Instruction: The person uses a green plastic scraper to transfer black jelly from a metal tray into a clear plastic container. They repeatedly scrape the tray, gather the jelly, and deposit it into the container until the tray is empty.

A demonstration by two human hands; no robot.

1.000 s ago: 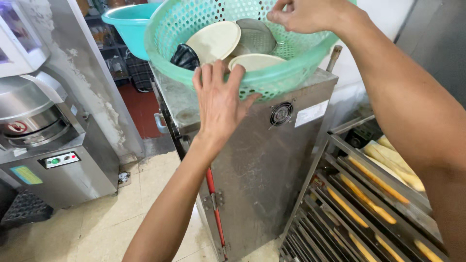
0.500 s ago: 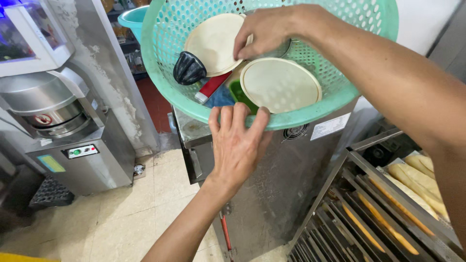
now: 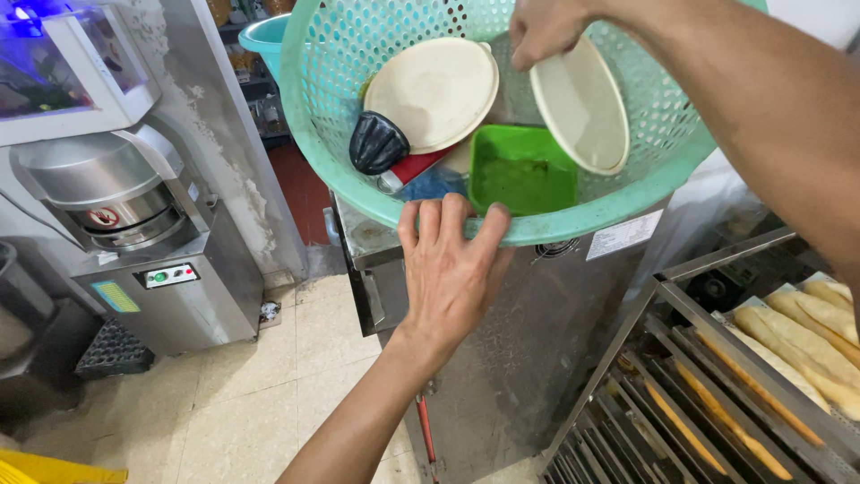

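Left hand [image 3: 451,269] flat against the near rim of the tilted mint-green perforated basket [image 3: 376,193], fingers spread, propping rather than gripping. Right hand [image 3: 545,29] inside the basket, fingers pinched on the top edge of a cream oval plate [image 3: 580,108]. Beside it: green square tray [image 3: 521,170], round cream plate [image 3: 432,92], black juicer cone [image 3: 376,143], probably; basket sits atop a steel cabinet [image 3: 528,358].

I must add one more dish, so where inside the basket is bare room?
Bare mesh shows along the basket wall left of the round lid. The bottom is crowded: green tray, black juicer cone. The right hand holds a cream plate.
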